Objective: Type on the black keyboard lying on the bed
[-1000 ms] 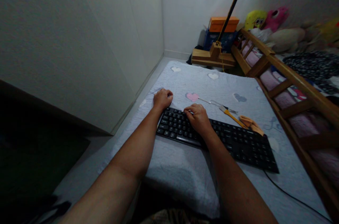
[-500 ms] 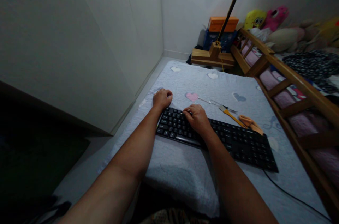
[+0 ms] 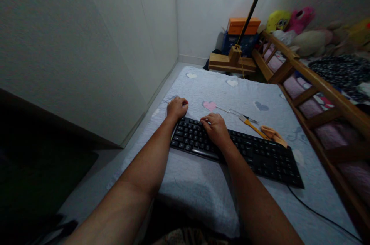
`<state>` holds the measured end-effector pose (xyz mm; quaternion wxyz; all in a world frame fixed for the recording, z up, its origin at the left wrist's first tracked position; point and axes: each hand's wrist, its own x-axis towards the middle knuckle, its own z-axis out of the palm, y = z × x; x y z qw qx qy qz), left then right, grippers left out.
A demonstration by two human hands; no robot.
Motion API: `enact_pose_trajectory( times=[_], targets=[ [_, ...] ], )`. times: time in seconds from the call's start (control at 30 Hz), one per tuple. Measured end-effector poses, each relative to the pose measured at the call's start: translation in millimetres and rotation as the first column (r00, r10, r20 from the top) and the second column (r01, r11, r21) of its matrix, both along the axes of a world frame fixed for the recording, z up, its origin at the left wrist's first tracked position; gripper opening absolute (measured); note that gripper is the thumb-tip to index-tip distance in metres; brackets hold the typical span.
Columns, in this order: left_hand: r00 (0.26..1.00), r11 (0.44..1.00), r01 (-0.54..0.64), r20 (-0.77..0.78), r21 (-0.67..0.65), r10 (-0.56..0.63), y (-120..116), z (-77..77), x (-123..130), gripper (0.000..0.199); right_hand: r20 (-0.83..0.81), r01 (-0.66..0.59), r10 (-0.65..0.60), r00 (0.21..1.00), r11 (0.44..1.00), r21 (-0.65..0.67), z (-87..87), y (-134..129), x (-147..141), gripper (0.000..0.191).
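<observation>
The black keyboard (image 3: 273, 162) lies on the cloth-covered counter (image 3: 208, 87), with the right hand (image 3: 216, 127) over its upper keys, thumb and fingertips drawn close; any pinched item cannot be confirmed. The left hand (image 3: 177, 108) rests loosely curled beyond the near-left keys, contents undetermined. Work there appears to call for fine fingertip control.

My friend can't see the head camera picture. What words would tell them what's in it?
Two bare hands at a black keyboard: the right hand is over its keys, the left hand by its far left corner. Beyond it, a yellow-handled brush and orange cloth lie on a heart-patterned cover.
</observation>
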<state>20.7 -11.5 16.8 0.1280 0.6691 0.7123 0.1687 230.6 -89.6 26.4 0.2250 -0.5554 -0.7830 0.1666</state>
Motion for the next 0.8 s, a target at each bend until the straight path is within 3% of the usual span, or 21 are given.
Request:
enact_pose_trajectory(
  times=[0.8],
  targets=[
    [1.0, 1.0, -0.002, -0.003, 0.006, 0.002, 0.1, -0.1, 0.0, 0.029, -0.021, -0.059, 0.06, 0.998, 0.998, 0.014, -1.4, -2.4, 1.3, 0.023]
  ],
)
